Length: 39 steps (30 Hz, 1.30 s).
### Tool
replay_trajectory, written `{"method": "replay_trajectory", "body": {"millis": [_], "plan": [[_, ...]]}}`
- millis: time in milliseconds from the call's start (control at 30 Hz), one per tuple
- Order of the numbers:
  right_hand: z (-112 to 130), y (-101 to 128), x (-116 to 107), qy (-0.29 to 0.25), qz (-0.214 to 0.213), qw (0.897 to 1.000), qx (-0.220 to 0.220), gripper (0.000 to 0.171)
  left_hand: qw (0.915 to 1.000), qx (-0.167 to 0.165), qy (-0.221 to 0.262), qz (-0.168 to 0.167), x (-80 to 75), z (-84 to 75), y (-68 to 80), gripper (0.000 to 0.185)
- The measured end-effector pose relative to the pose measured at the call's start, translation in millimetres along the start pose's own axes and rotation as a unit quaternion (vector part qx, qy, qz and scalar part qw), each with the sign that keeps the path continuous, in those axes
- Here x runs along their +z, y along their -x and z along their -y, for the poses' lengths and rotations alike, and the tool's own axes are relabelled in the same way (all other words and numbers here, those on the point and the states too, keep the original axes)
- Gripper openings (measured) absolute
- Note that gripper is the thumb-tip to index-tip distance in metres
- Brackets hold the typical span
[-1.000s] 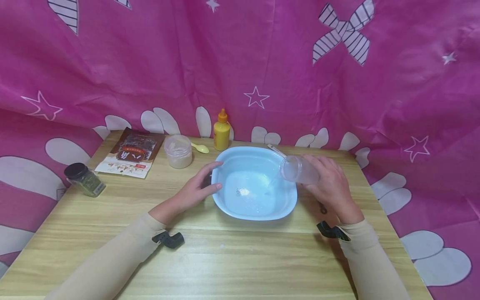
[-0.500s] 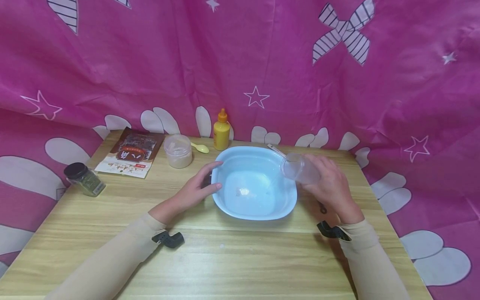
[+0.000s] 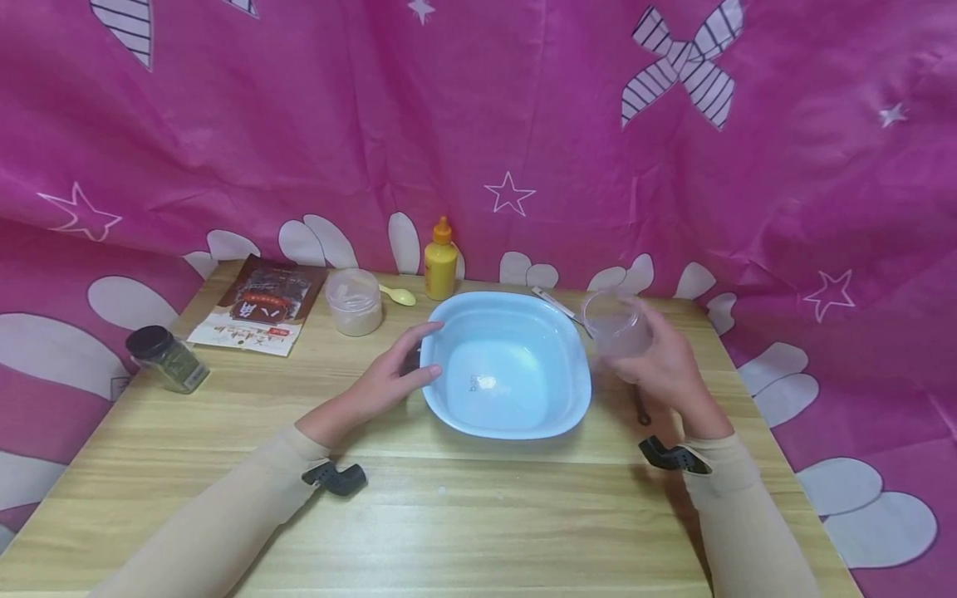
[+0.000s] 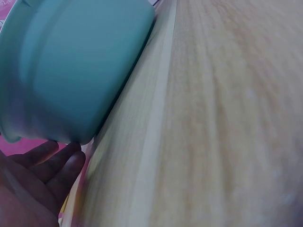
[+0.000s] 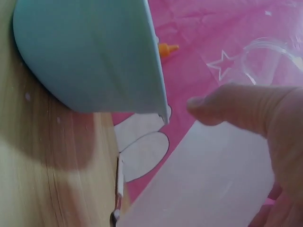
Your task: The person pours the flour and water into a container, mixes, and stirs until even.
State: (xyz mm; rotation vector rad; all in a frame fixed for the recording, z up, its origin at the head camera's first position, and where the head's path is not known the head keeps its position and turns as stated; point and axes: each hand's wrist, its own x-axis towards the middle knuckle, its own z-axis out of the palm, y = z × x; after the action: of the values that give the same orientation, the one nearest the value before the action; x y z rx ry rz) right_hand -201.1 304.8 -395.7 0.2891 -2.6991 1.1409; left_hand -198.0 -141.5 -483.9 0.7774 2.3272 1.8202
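Note:
A light blue plastic basin stands on the table, with glare and a small dark mark on its bottom. My left hand holds its left rim, thumb and index finger over the edge. In the left wrist view, fingertips touch the basin's outer wall. My right hand grips a clear plastic cup just right of the basin, apart from it and nearly upright. The right wrist view shows the thumb along the cup's frosted wall. Whether the cup holds anything is unclear.
A yellow squeeze bottle, yellow spoon, clear jar of pale powder, brown packet and black-capped herb jar stand or lie leftward. A white-handled tool lies behind the basin; a dark looped handle shows below my right hand.
My right hand has moved the cup right, away from over the basin's rim, and turned it more upright. The stream seen earlier from the cup has stopped. My left hand stays put.

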Motion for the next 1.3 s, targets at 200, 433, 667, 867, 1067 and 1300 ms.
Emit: {"method": "replay_trajectory", "body": {"millis": [200,433,667,867,1067,1300], "plan": [[-11.0,-5.9,-8.2,-0.062,-0.015,0.998,0.023,0.097,1.0000,0.000,0.004,-0.001,0.4,1.2,0.4,0.070],[-26.2,-12.3,-20.9,-0.080,-0.051,0.994,0.062,0.099,1.0000,0.000,0.001,-0.002,-0.7,0.4,1.4,0.070],[-46.2,-15.5,-31.4,-0.075,-0.087,0.988,0.107,0.098,1.0000,0.004,0.002,-0.005,-0.7,0.3,1.5,0.071],[-69.9,-20.6,-36.6,-0.081,-0.124,0.984,0.099,0.095,1.0000,0.002,0.005,-0.003,1.0,-0.1,0.2,0.071],[-87.7,-24.5,-41.6,-0.076,-0.142,0.978,0.132,0.098,1.0000,0.002,0.007,-0.003,1.5,0.6,0.7,0.071],[-100.3,-28.2,-44.2,-0.087,-0.152,0.969,0.173,0.098,1.0000,0.006,0.006,-0.003,1.9,0.7,0.2,0.070]]}}
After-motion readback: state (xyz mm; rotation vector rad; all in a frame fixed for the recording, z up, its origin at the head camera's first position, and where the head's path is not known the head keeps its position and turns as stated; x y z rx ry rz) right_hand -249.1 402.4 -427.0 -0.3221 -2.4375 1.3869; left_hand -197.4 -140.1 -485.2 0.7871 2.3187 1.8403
